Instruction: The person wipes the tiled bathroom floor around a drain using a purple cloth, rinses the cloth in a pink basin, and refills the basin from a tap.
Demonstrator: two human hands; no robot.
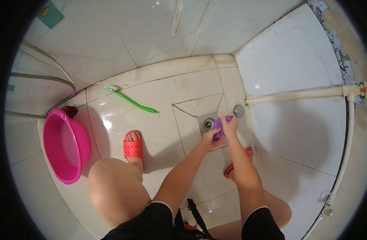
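A bunched purple cloth [218, 129] is held between my two hands, just over the floor drain. My left hand [210, 141] grips its lower left part, with the fingers curled beneath it. My right hand [230, 125] is closed on its upper right end. Beside the cloth the round floor drain [208, 124] lies uncovered in its square metal plate. Right of my right hand, a round metal drain cover [239, 111] rests on the tiles.
A green-handled scrub brush [131, 100] lies on the wet tile floor. At the left stands a pink basin [67, 148] beside a grey hose [73, 90]. White pipes [299, 95] run along the right wall. My feet wear red slippers [133, 149].
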